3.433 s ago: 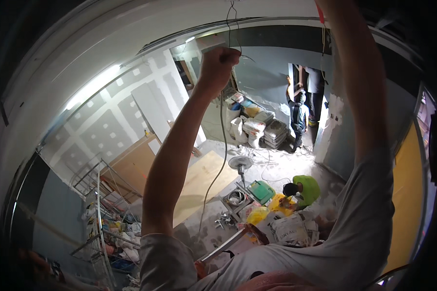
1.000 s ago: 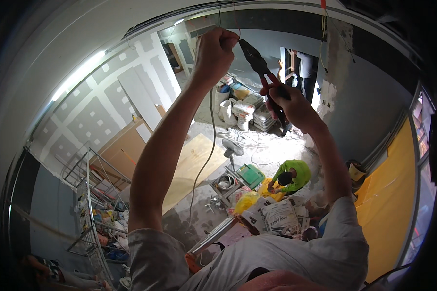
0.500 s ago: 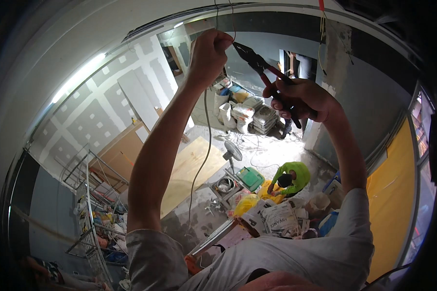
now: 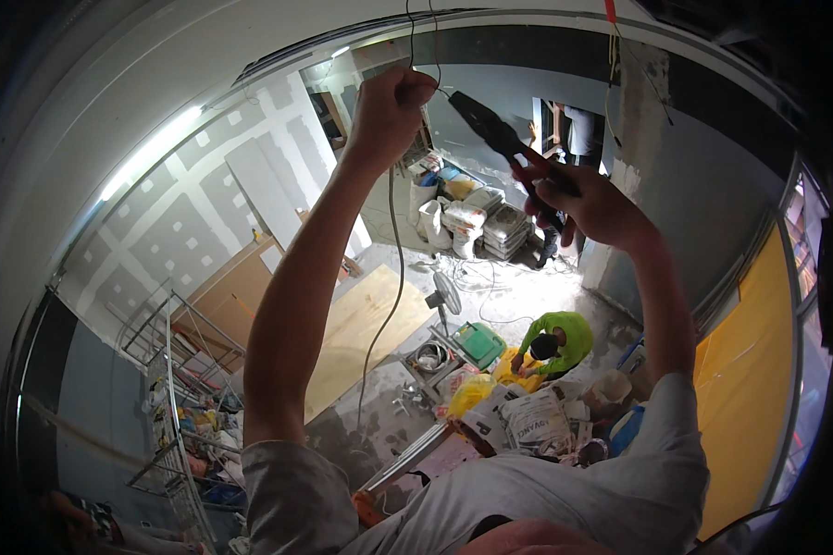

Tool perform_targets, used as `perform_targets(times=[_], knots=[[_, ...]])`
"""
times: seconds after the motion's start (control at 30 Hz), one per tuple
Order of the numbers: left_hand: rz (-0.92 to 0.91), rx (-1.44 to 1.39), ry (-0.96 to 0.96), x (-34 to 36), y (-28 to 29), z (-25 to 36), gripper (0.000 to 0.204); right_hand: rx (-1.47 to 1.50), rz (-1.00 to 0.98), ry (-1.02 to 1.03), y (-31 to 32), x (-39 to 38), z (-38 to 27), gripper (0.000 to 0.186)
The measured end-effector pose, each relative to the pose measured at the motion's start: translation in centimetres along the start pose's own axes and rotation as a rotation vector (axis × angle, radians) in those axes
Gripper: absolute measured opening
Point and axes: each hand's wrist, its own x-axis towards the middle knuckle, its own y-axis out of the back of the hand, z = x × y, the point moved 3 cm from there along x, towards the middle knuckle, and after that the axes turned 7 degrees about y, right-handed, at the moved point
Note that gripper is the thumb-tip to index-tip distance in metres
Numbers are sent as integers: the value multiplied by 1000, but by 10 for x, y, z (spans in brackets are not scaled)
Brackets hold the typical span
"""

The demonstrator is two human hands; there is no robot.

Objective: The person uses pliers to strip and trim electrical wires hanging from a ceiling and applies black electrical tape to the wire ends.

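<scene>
Raised up near the ceiling, my left hand (image 4: 393, 116) is closed, thumb and fingers pinching a thin wire. Two thin dark wires (image 4: 438, 46) come down from above to this hand, and a grey cable (image 4: 399, 250) hangs below it. My right hand (image 4: 597, 205) is wrapped round the handles of a pair of pliers (image 4: 492, 128) with dark jaws and red-and-black grips. The jaw tips point up and left, close beside my left fingertips. A short wire end shows between fingertips and jaws; whether the jaws touch it I cannot tell.
Far below, a person in a bright green top (image 4: 560, 342) bends over yellow bags. A standing fan (image 4: 446, 292), a green container (image 4: 479, 344), a plywood sheet (image 4: 370, 324) and stacked sacks (image 4: 504, 227) are on the floor. Metal scaffolding (image 4: 171, 370) stands left. Another person (image 4: 578, 129) is at the far doorway.
My left hand has dropped slightly with the wire. The pliers have moved a little down and right, their handles closer together, and my right fingers have shifted round the grips.
</scene>
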Motion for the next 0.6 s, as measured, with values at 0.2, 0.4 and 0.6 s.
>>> perform_targets(times=[0.2,0.4,0.6], knots=[[-60,-75,52,1,-3,5,17,-679,439,574,25,14,20,35],[-74,-47,34,1,-2,5,17,-974,461,591,27,31,27,49],[-80,-55,118,1,-1,1,18,-1134,561,600,18,39,26,57]])
